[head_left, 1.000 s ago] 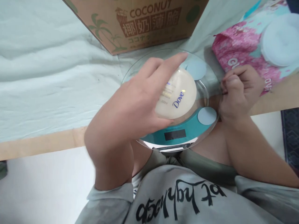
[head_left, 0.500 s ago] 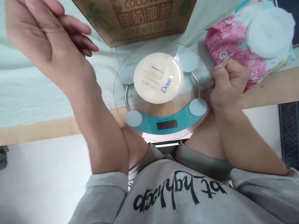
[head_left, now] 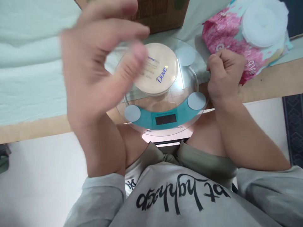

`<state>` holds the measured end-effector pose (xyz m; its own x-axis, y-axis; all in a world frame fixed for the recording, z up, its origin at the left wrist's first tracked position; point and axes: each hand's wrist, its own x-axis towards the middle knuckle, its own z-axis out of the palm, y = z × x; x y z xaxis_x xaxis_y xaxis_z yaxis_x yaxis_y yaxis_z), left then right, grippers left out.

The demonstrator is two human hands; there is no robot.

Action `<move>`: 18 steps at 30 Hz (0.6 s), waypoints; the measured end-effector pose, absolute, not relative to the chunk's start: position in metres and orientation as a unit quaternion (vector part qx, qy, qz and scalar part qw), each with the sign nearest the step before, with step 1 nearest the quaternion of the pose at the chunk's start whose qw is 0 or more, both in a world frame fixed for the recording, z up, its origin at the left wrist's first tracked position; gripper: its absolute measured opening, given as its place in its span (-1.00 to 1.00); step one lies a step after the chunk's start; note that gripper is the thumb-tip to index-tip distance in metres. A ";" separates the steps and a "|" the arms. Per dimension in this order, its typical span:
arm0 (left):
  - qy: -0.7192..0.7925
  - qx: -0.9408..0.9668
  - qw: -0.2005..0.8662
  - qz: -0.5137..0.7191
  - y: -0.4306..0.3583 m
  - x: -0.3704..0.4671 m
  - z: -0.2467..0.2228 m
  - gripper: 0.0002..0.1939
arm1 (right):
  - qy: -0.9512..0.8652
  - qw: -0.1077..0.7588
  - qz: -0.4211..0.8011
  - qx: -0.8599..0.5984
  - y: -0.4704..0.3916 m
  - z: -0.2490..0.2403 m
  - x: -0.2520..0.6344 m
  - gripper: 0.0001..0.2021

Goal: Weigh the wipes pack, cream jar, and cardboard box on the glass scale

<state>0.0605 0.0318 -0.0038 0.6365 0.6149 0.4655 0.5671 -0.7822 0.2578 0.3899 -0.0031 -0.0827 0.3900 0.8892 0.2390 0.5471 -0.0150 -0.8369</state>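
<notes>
A glass weighing scale (head_left: 148, 120) with a teal band, a dark display and round pale pads lies in front of me. On it stands a round cream-coloured tub (head_left: 163, 66) marked Dove, its left side partly covered by my left hand. Blurred by motion, my left hand (head_left: 101, 63) is raised over the scale's left part, thumb and fingers apart, holding nothing. My right hand (head_left: 224, 75) is closed in a fist beside the scale's right edge; no object shows in it.
A brown cardboard box (head_left: 165, 15) stands behind the scale. To the right lies a pink and light blue packet (head_left: 222, 31) with a white round lid (head_left: 265, 22) on top. The pale green cloth (head_left: 30, 63) ends at a light brown border. My thighs are under the scale's front.
My left hand has swung right and nearer to the camera, now overlapping the tub's left side. The right fist stays by the scale's edge. The view has shifted slightly.
</notes>
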 end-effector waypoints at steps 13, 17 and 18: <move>0.235 0.930 0.192 0.208 0.061 0.052 0.004 0.11 | -0.563 0.525 0.185 -0.611 -0.012 -0.085 0.384 -0.55; 0.177 0.944 0.091 0.263 0.109 -0.006 -0.017 0.31 | -0.564 0.533 0.188 -0.603 -0.012 -0.084 0.383 -0.54; 0.208 0.921 0.034 0.327 0.119 -0.027 -0.026 0.13 | -0.562 0.533 0.187 -0.603 -0.012 -0.084 0.383 -0.55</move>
<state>-0.0271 0.1190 -0.0257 0.6997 0.4053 0.5884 0.3602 -0.9113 0.1993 0.3832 -0.0120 -0.0842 0.2972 0.8784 0.3743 0.4792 0.2018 -0.8542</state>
